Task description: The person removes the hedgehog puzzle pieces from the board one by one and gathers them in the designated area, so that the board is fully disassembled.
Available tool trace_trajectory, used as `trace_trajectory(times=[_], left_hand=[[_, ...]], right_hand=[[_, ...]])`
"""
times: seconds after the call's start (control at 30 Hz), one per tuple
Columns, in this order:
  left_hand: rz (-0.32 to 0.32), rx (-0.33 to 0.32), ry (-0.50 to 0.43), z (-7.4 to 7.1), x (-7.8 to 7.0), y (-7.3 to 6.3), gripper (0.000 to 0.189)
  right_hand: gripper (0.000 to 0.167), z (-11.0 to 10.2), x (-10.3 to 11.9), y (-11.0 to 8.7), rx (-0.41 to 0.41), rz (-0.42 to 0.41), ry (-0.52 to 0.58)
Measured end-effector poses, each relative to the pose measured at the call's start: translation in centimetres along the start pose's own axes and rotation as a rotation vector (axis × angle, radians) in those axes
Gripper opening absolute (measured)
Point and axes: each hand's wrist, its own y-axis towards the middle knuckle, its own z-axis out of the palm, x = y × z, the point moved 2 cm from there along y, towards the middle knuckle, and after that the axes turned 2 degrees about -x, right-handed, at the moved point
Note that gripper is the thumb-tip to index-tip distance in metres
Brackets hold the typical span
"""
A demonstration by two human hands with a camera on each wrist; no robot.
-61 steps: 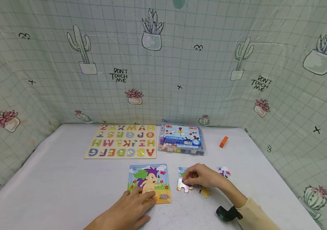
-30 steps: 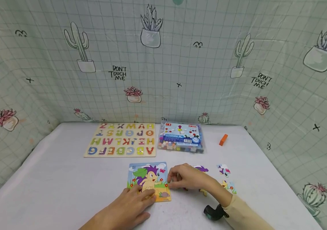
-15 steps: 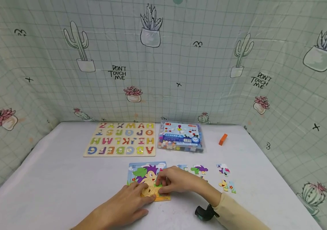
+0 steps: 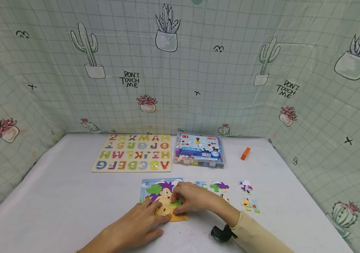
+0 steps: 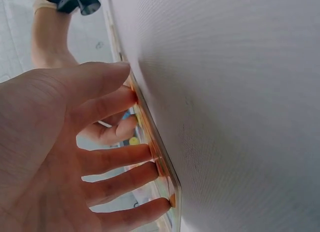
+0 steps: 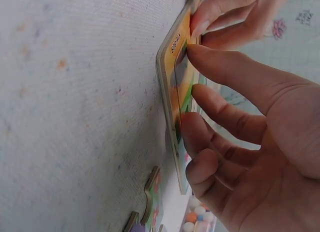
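Note:
A square picture puzzle board (image 4: 154,190) with a printed hedgehog lies on the white table. My left hand (image 4: 137,221) rests on its lower left, the spread fingers touching the face of the board in the left wrist view. Above the lower right part of the board, my right hand (image 4: 195,197) pinches a puzzle piece (image 6: 181,72) with grey, orange and green print between thumb and fingertips, close against the board. Much of the piece is hidden by the fingers. Several loose pieces lie to the right, among them a green and purple one (image 4: 219,186) and a blue and purple one (image 4: 245,187).
A wooden alphabet board (image 4: 132,154) lies at the back left. Beside it stands a clear plastic box (image 4: 198,151) of coloured beads with a printed label. An orange block (image 4: 245,153) sits at the back right. Behind the table hangs a patterned curtain (image 4: 183,80).
My right hand has moved left from the loose pieces onto the board, bringing a puzzle piece. In the last half second it has barely moved. My left hand has stayed on the board.

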Motion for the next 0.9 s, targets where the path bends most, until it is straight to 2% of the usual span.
trace_trajectory(times=[0.27,0.7,0.9], left_hand=[[0.006,-0.006,0.007,-0.06,0.05,0.07,0.042],[0.021,-0.027,0.053,-0.06,-0.07,0.17,0.043],[0.016,-0.025,0.062,0.07,-0.03,0.21,0.044]], right_hand=[[0.028,0.17,-0.06,-0.11,-0.016,0.01,-0.017],[0.025,-0.07,-0.03,-0.06,-0.034,0.042,-0.008],[0.023,-0.06,-0.12,-0.05,-0.052,0.02,-0.006]])
